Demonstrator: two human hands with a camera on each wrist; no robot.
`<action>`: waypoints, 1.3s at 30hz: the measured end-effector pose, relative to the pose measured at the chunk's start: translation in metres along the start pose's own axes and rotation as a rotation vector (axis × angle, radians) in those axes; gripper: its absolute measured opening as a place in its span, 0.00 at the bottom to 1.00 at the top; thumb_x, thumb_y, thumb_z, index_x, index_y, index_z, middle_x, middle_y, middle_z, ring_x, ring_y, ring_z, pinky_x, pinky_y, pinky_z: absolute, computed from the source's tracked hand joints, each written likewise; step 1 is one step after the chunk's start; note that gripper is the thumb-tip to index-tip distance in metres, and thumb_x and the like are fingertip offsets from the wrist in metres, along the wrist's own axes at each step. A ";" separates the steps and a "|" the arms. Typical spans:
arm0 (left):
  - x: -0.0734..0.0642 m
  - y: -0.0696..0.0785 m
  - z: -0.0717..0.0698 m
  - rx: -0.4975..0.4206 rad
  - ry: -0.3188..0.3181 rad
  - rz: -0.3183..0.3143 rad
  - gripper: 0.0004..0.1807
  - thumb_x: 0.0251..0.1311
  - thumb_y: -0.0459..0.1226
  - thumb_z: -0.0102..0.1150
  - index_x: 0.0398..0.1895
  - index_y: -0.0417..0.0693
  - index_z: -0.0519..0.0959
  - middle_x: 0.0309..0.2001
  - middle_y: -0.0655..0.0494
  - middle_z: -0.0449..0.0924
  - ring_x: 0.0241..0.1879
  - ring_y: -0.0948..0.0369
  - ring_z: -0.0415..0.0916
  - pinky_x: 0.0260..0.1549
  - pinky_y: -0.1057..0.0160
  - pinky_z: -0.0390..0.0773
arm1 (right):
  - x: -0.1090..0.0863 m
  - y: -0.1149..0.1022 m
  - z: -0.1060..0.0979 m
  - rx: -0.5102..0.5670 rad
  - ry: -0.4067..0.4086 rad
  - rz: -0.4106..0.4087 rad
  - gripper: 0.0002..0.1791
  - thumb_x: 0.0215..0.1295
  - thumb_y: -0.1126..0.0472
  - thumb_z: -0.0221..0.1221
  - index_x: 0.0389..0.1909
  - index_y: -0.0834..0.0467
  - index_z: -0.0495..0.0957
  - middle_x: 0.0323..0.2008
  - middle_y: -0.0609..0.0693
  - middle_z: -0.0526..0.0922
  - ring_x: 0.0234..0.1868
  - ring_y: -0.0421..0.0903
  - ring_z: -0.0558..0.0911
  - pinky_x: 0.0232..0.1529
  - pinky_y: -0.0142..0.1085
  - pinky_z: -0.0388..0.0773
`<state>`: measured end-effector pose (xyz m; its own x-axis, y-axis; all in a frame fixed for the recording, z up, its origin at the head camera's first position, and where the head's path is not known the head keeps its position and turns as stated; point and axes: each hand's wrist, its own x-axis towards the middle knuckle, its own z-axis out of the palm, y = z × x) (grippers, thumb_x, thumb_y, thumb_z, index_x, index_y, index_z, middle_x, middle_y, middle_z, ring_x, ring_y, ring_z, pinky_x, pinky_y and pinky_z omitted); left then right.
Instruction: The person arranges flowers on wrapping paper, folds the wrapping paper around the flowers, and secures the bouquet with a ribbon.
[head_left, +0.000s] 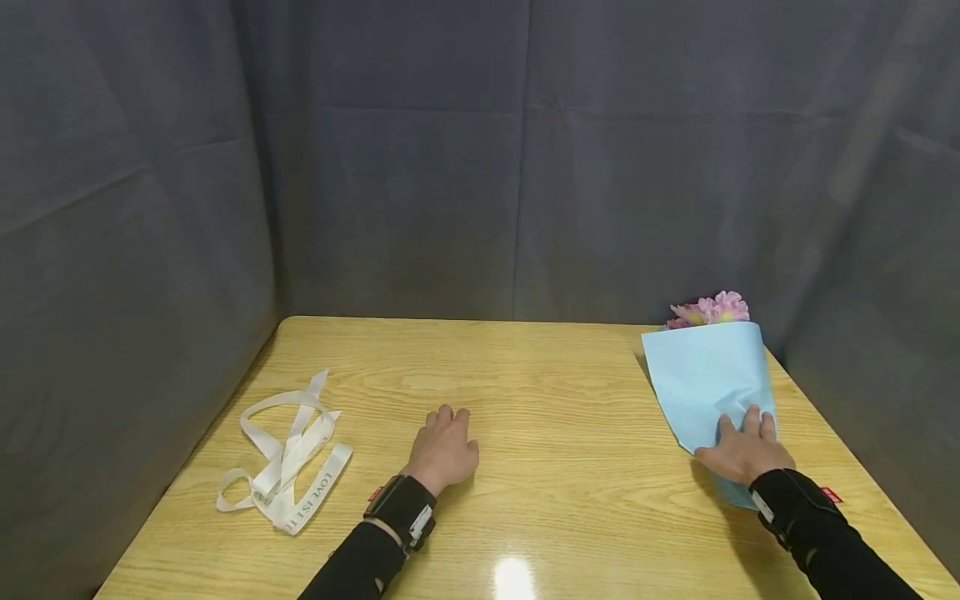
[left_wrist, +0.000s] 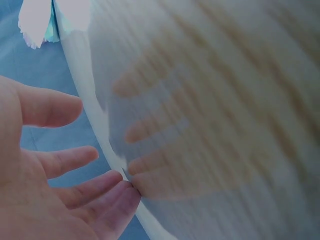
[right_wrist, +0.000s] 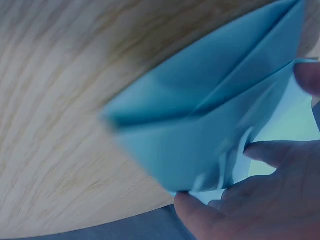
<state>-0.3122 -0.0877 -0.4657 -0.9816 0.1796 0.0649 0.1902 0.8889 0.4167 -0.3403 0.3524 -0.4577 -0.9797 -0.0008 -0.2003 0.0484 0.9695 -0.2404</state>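
Observation:
A bouquet in light blue wrapping paper [head_left: 705, 375] lies at the right side of the table, pink flowers [head_left: 722, 308] showing past its far end. My right hand [head_left: 746, 454] rests on the narrower near part of the wrapping, fingers spread over it. In the right wrist view the paper [right_wrist: 200, 140] shows folds and creases beside the fingers. My left hand [head_left: 444, 450] holds nothing; it is low at the middle of the table, palm down. Its fingers [left_wrist: 105, 190] are extended in the left wrist view, tips right at the tabletop.
A tangled white ribbon [head_left: 288, 467] with printed letters lies left of my left hand on the wooden table [head_left: 525, 400]. Grey cloth [head_left: 450, 167] hangs behind and along both sides of the table.

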 end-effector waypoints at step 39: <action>-0.010 -0.049 -0.055 0.005 0.116 -0.172 0.32 0.67 0.39 0.59 0.70 0.31 0.67 0.62 0.30 0.68 0.61 0.35 0.62 0.55 0.35 0.64 | -0.011 -0.096 0.018 -0.109 0.519 -0.412 0.24 0.63 0.65 0.59 0.59 0.74 0.74 0.64 0.76 0.69 0.69 0.72 0.64 0.70 0.62 0.57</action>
<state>-0.3128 -0.1561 -0.4366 -0.9949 -0.0249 0.0974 0.0190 0.9046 0.4259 -0.3308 0.2545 -0.4493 -0.8814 -0.2849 0.3768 -0.3432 0.9343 -0.0962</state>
